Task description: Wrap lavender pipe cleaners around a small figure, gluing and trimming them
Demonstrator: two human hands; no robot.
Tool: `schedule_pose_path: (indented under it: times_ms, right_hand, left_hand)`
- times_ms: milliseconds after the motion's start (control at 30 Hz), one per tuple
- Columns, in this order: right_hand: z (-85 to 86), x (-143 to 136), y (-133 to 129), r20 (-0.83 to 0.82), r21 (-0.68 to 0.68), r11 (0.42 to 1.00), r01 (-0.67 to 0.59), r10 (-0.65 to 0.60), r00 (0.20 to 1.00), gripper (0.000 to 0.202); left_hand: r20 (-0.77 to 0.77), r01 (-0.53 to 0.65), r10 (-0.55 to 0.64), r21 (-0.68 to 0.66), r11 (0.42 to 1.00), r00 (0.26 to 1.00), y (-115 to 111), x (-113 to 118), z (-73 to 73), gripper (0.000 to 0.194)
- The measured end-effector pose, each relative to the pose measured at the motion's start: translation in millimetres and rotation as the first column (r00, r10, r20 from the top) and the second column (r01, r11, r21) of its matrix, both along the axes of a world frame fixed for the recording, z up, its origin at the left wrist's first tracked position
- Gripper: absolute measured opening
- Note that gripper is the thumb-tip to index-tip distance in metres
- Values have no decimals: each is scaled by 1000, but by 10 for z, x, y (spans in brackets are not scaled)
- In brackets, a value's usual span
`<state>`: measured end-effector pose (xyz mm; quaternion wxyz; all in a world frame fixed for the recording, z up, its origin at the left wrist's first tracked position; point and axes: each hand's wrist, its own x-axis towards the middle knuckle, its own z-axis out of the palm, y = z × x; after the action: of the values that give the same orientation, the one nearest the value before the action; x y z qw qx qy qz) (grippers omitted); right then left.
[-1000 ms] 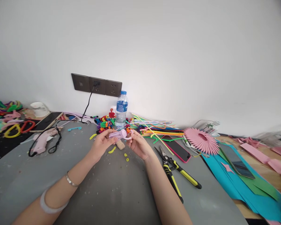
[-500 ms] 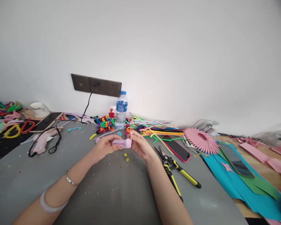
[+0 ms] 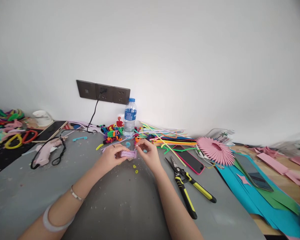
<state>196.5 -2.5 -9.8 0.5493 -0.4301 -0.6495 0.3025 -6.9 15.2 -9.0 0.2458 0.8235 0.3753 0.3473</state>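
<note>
Your fingers hide both ends of the lilac bundle (image 3: 128, 154), and what lies beneath it is hard to make out. It looks soft and fuzzy, with strands side by side. Your left hand (image 3: 110, 157) has it in a pinching grip above the grey worktop (image 3: 115, 206); your right hand (image 3: 148, 154) is at its other end, its grip too small to tell.

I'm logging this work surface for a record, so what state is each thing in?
Left hand: closed on lilac bundle
Lilac bundle: folded, held
Right hand: fingers bent at bundle's end, grip unclear
Bottle: upright, capped
Pliers: lying, handles spread
Plug: in socket
Glue gun: lying on side
Pink-edged phone: screen up, dark
Pink paper ring: fanned out
</note>
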Motion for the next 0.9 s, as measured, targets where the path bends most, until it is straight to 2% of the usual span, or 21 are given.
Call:
schedule_pose_path:
  times_ms: [167,367,533,700,900]
  right_hand:
    - [22,-54,-76,187,228,971,70,-114,976,12]
    - [54,-92,-112,229,335,938,93,-177,957,16]
    - [74,-135,-135,265,471,875,111,-260,928,17]
    - [41,-172,-148,311,519,845,130,-329,892,17]
    - [-11,-205,-139,293,524,839,144,-336,895,15]
  left_hand:
    - [41,-64,63,29,998,997,7,0,-61,17]
    - [76,-136,127,131,982,989,-44,49,-49,6]
    - [135,-205,183,176,963,974,-105,78,-16,9]
    - [150,-229,205,170,958,967,-150,84,15,14]
    - [160,-209,188,130,969,969,-164,103,35,17]
